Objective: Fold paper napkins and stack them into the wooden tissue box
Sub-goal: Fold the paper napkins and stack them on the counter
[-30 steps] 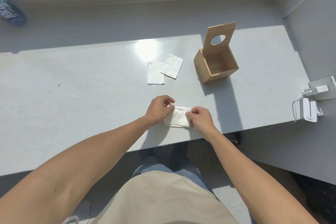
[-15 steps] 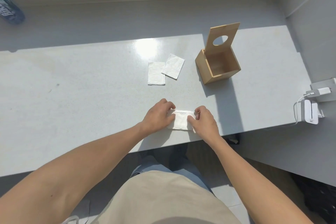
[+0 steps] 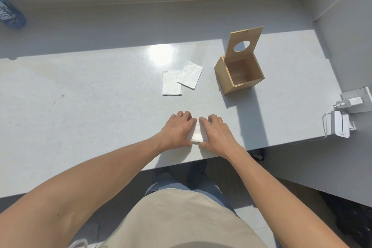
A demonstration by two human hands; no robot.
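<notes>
Both hands lie flat, palms down, on a folded white napkin (image 3: 196, 134) near the front edge of the pale grey desk (image 3: 80, 106). The left hand (image 3: 177, 130) covers the napkin's left side and the right hand (image 3: 216, 134) its right side, the fingers of each stretched forward and close together, so that only a narrow strip of paper shows between them. Neither hand has a closed grip on the napkin; the fingers are extended and press it down against the desk instead of pinching it. Farther back on the desk lie two more folded napkins: one (image 3: 171, 82) squared to the desk edge, the other (image 3: 190, 74) just to its right, turned at an angle, with its corner overlapping the first. To the right of these stands the wooden tissue box (image 3: 222, 75), apart from the napkins, its lid (image 3: 249, 36) swung up and standing upright at the back, with a round hole through it. The inside of the box shows only bare wood. Sunlight falls across the desk and the box throws a shadow toward the front edge. At the far right, off the desk, a white charger (image 3: 352, 102) sits plugged in above a small white device (image 3: 340, 127). A blue packet (image 3: 10, 14) lies at the far left by the wall.
</notes>
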